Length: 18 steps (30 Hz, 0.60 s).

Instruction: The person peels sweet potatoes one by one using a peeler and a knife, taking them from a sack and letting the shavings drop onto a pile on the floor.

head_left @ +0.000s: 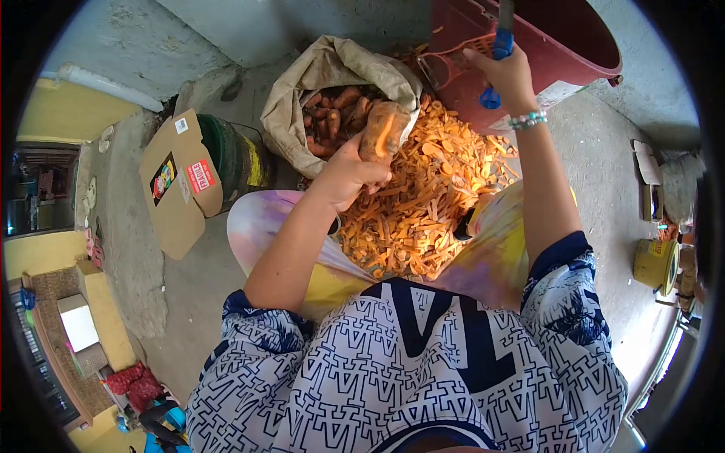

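Observation:
A large brown root (375, 137) with a bright orange peeled strip is in my left hand (347, 175), its fingers wrapped round the lower end. Behind it, an open cloth sack (291, 113) holds reddish-brown roots (326, 127). My right hand (504, 75), raised beside the red tub, grips a blue-handled tool (502, 44) with a grey blade pointing up. An orange mesh object (462, 57) and another blue piece (490, 98) show close to that hand; how they join the tool I cannot tell. Orange peelings (427, 200) lie heaped between my legs.
The red tub (555, 38) stands at the upper right. To the left are a green bucket (226, 155) and a cardboard piece (170, 192) leaning against it. A yellow bucket (655, 266) is at the far right. Red net bags (136, 386) lie at the lower left.

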Tool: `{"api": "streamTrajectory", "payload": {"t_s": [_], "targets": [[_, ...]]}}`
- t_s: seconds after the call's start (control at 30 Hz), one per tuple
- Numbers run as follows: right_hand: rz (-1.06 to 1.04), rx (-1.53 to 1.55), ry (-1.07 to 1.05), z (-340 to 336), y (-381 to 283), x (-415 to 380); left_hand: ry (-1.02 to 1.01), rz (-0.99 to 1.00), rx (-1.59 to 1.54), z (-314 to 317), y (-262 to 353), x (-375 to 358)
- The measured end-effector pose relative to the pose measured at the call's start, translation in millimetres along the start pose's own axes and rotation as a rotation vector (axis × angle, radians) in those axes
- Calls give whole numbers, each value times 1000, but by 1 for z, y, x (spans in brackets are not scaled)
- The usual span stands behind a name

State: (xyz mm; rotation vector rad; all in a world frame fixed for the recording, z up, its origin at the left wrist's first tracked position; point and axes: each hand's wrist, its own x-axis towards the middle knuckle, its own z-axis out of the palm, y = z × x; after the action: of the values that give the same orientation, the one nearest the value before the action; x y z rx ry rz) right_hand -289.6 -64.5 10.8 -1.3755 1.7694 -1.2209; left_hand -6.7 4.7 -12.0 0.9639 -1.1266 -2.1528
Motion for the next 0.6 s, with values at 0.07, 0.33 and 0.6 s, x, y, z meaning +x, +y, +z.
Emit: {"api": "streamTrajectory", "payload": {"t_s": [0.07,0.33,0.6], "targets": [[-85,122,-119,13,-7,-19,86,-75,54,0,-3,0],[-135,-183,121,8,-19,-29,349,225,990,17,-13,1],[76,-21,158,0,10,-46,421,352,779,-4,-45,8]]}}
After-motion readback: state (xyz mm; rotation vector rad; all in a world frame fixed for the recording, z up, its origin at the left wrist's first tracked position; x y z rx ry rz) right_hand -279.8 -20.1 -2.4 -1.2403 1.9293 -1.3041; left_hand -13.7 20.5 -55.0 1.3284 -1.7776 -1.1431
